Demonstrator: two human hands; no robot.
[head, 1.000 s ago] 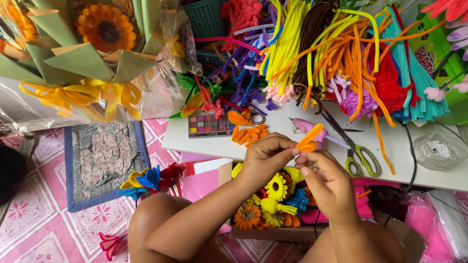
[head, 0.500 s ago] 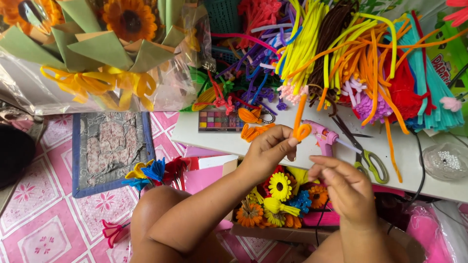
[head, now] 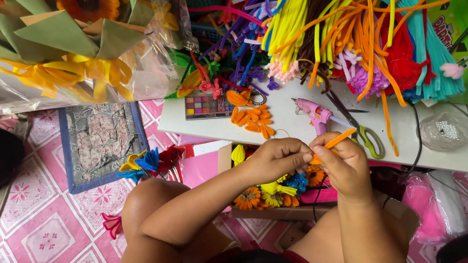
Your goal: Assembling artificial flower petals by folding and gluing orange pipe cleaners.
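Observation:
My left hand [head: 278,158] and my right hand [head: 343,163] meet in front of me, both pinching one orange pipe cleaner [head: 336,142] whose free end sticks up to the right. Just beyond them, on the low white table [head: 302,131], lie several finished orange pipe-cleaner petals [head: 253,122] and a pink glue gun [head: 314,113]. Below my hands sits a cardboard box of pipe-cleaner flowers [head: 273,192] in orange, yellow and blue.
Green-handled scissors [head: 363,132] lie right of the glue gun. A heap of coloured pipe cleaners [head: 341,44] fills the table's back. A small colour palette [head: 207,106], a clear bowl of beads [head: 443,131], a wrapped sunflower bouquet [head: 73,48] and a blue-edged mat [head: 100,141] are around.
My hands have come together again on the orange pipe cleaner; half a second ago the left hand held it up alone. The camera has dipped closer to the table.

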